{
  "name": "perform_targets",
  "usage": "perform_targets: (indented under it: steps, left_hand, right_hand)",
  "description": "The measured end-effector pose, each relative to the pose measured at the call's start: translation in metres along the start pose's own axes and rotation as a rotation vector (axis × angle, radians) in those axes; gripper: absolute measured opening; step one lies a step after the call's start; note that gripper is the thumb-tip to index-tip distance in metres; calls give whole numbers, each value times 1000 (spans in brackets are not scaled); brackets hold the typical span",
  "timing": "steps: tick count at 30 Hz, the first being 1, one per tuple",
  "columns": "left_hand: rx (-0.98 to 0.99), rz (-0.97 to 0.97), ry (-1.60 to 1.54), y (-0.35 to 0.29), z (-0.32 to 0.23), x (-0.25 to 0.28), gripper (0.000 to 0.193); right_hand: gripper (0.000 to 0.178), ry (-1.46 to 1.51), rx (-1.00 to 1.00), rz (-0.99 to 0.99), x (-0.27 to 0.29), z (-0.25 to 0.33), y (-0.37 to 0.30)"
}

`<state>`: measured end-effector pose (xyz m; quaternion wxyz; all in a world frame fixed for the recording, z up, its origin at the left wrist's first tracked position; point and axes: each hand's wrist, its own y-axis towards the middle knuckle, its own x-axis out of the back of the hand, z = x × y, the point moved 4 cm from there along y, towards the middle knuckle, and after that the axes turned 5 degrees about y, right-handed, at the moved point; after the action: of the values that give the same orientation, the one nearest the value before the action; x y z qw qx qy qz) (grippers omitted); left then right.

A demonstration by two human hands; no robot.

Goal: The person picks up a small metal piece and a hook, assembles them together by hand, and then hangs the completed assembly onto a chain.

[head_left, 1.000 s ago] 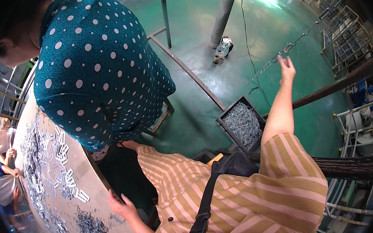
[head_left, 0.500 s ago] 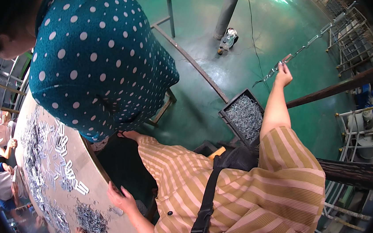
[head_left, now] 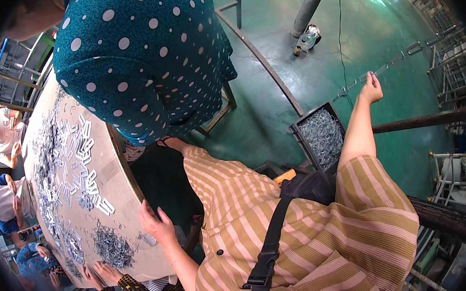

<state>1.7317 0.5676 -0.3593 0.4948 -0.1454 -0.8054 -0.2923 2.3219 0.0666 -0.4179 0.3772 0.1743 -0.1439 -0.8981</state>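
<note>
Metal chain (head_left: 410,50) — just beside the right fingers (head_left: 370,79)

You cannot tell whether your right fingers (head_left: 369,77) touch the blurred chain of silver metal links (head_left: 414,49); the co-worker's teal, white-dotted shirt (head_left: 144,49) hides part of the beige, curved-edged surface (head_left: 121,184).
</note>
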Motion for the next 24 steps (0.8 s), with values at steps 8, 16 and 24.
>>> perform_targets:
  steps: [8, 16, 24]
  left_hand:
    - [-5, -11, -30, -1, -9, 1, 48]
    - [-41, -47, -24, 0, -1, 4, 43]
    - [53, -86, -185, 3, 6, 12, 33]
  right_hand:
    - [19, 13, -35, 28, -8, 22, -20]
    - [20, -103, 62, 276, -45, 23, -36]
    - [21, -23, 11, 648, -100, 61, -102]
